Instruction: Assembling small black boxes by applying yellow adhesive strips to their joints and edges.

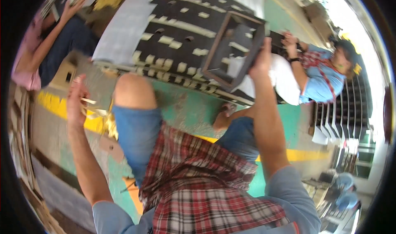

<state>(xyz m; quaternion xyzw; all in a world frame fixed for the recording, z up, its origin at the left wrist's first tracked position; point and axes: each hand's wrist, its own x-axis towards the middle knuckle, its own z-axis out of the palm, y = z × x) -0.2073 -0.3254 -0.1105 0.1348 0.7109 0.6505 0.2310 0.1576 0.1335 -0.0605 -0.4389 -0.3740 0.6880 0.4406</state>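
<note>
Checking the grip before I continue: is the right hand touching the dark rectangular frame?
Touching. The head view shows it: the right hand grasps the dark rectangular frame at its right side, with no gap between them.

Blur softens the fingers (78, 83) of the left hand (75, 104), so their contact with the pale strips (88, 102) is unclear. The dark frame (254, 44) hides most of the right hand's (260, 65) fingertips. The counter (169, 13) runs past the top edge, and the person on the left (66, 48) is cut off, head out of view.
</note>
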